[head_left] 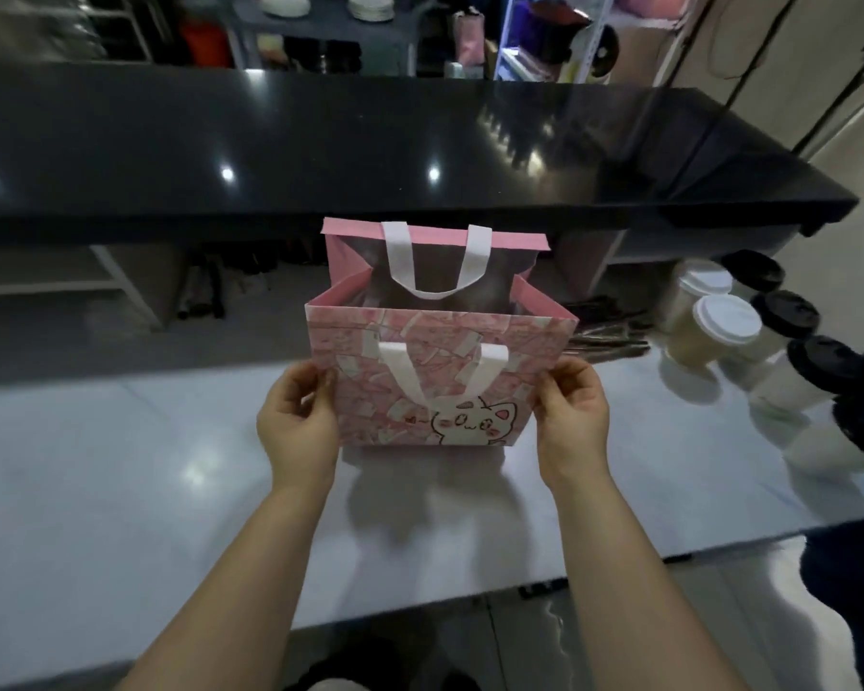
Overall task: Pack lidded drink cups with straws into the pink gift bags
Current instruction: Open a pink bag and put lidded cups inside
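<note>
While both hands grip it, an open pink paper gift bag [430,386] stands on the pale glossy surface [121,491].
Left hand [298,421] pinches its left edge, right hand [572,416] its right edge.

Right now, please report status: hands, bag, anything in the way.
Left hand and right hand pinch pink gift bag at side edges. Bag upright, mouth open, no cup seen inside. Lidded cups stand right, apart from bag.

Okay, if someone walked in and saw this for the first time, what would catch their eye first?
The pink bag with a cartoon cat, upright and open mid-frame over the pale counter, with the left hand and right hand pinching its sides. Next, the lidded cups clustered at the right edge, some with white lids, some with black.
</note>
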Available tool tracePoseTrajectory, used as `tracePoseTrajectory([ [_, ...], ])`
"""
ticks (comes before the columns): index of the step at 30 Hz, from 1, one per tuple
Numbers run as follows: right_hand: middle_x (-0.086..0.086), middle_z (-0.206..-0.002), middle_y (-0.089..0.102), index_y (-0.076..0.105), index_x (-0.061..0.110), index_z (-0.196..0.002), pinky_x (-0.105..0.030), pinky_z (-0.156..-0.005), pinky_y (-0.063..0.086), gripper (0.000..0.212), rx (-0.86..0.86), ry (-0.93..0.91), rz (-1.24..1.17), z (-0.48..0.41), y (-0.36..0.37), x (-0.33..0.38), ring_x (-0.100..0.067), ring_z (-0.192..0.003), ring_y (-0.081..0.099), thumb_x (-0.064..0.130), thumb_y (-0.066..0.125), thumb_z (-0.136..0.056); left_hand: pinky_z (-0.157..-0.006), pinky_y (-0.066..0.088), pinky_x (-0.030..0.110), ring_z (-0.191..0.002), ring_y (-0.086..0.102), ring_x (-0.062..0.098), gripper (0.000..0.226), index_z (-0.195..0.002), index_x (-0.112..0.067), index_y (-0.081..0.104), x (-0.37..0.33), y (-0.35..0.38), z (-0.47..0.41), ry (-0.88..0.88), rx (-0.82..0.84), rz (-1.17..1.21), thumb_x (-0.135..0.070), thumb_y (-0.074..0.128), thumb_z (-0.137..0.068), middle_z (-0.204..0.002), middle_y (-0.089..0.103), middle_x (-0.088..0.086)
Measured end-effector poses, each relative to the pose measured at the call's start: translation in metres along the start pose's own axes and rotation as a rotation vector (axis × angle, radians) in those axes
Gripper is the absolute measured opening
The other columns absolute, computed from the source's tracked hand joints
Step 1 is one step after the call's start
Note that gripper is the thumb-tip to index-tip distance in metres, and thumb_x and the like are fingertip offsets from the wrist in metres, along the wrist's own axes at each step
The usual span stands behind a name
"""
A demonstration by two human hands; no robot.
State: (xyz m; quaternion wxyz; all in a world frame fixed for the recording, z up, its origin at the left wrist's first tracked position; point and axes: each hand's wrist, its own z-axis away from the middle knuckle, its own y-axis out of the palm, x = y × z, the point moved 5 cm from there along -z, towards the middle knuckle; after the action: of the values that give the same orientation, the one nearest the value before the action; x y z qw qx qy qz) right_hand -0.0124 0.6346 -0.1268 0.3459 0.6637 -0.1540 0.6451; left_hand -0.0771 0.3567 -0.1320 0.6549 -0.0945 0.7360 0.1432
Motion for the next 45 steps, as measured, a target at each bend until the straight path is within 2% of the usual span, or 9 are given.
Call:
tracePoseTrajectory([
  [6, 0.000, -0.092, 0.069, 0.064, 0.022, -0.088, -0.029, -0.080, 0.055, 0.027, 0.227, 0.029, 0.041, 0.007, -0.011, -0.010, -0.016, -0.090, 0.063, -0.004, 0.057, -0.092, -0.066, 0.049, 0.006, -0.084, 0.065, -0.005, 0.028, -0.089, -0.042, 0.067, -0.004, -0.042, 0.057, 0.044, -0.148, -0.182, -0.014, 0.069, -0.089, -0.089, 0.069, -0.027],
  [12, 0.014, -0.082, 0.068, 0.066, 0.033, -0.082, -0.020, -0.075, 0.052, 0.031, 0.248, -0.048, 0.205, 0.022, -0.032, -0.014, -0.008, -0.082, 0.064, 0.002, 0.066, -0.088, -0.070, 0.051, 0.009, -0.084, 0.065, -0.002, 0.026, -0.087, -0.041, 0.066, 0.003, -0.061, 0.079, -0.023, -0.128, -0.277, -0.015, 0.072, -0.087, -0.085, 0.070, -0.025],
  [18, 0.013, -0.099, 0.067, 0.062, 0.032, -0.102, -0.028, -0.077, 0.053, 0.027, 0.309, 0.067, 0.404, 0.045, -0.050, -0.034, -0.010, -0.092, 0.065, 0.013, 0.072, -0.086, -0.071, 0.051, 0.012, -0.087, 0.066, 0.001, 0.025, -0.101, -0.032, 0.065, 0.027, -0.072, 0.102, -0.152, -0.015, -0.327, -0.012, 0.071, -0.087, -0.096, 0.070, -0.013],
  [22, 0.005, -0.114, 0.061, 0.053, 0.029, -0.120, -0.019, -0.074, 0.046, 0.043, 0.305, 0.129, 0.548, 0.077, -0.066, -0.049, -0.008, -0.102, 0.059, 0.010, 0.070, -0.085, -0.076, 0.051, 0.015, -0.095, 0.061, 0.000, 0.030, -0.110, -0.031, 0.062, 0.044, -0.082, 0.135, -0.222, 0.068, -0.415, -0.012, 0.068, -0.087, -0.103, 0.065, -0.015],
  [26, 0.009, -0.118, 0.060, 0.059, 0.025, -0.117, -0.029, -0.092, 0.047, 0.035, 0.467, 0.068, 0.709, 0.110, -0.061, -0.051, -0.011, -0.110, 0.054, 0.008, 0.065, -0.087, -0.082, 0.047, 0.021, -0.098, 0.057, 0.001, 0.032, -0.114, -0.030, 0.062, 0.044, -0.076, 0.162, -0.108, 0.258, -0.540, -0.017, 0.069, -0.086, -0.110, 0.061, -0.017],
  [31, 0.020, -0.115, 0.055, 0.062, 0.032, -0.113, -0.008, -0.089, 0.033, 0.033, 0.640, -0.136, 0.946, 0.133, -0.078, -0.032, 0.008, -0.107, 0.044, 0.012, 0.065, -0.088, -0.095, 0.036, 0.038, -0.113, 0.053, 0.018, 0.034, -0.121, -0.030, 0.062, 0.024, -0.046, 0.178, 0.212, 0.415, -0.964, -0.033, 0.063, -0.087, -0.117, 0.064, -0.008],
  [36, 0.010, -0.118, 0.055, 0.063, 0.023, -0.120, -0.031, -0.098, 0.041, 0.041, 0.519, -0.122, 1.214, 0.130, -0.149, -0.023, -0.018, -0.122, 0.044, 0.002, 0.061, -0.084, -0.097, 0.027, 0.039, -0.119, 0.042, 0.021, 0.045, -0.132, -0.034, 0.052, 0.017, 0.012, 0.207, 0.265, 0.606, -1.125, -0.043, 0.055, -0.088, -0.125, 0.055, -0.005],
  [42, 0.037, -0.110, 0.042, 0.055, 0.041, -0.113, -0.011, -0.091, 0.029, 0.040, 0.454, -0.183, 1.043, 0.115, -0.183, 0.010, -0.002, -0.117, 0.035, 0.015, 0.069, -0.087, -0.100, 0.026, 0.042, -0.123, 0.038, 0.021, 0.047, -0.134, -0.034, 0.050, 0.002, 0.083, 0.228, 0.424, 0.740, -1.104, -0.046, 0.054, -0.088, -0.129, 0.051, -0.003],
  [45, 0.036, -0.112, 0.045, 0.056, 0.041, -0.115, -0.003, -0.087, 0.026, 0.038, 0.422, -0.205, 0.997, 0.087, -0.194, 0.028, 0.003, -0.114, 0.035, 0.021, 0.070, -0.087, -0.101, 0.025, 0.042, -0.125, 0.039, 0.021, 0.048, -0.133, -0.033, 0.051, -0.007, 0.124, 0.220, 0.468, 0.732, -1.092, -0.046, 0.055, -0.087, -0.131, 0.052, -0.004],
])
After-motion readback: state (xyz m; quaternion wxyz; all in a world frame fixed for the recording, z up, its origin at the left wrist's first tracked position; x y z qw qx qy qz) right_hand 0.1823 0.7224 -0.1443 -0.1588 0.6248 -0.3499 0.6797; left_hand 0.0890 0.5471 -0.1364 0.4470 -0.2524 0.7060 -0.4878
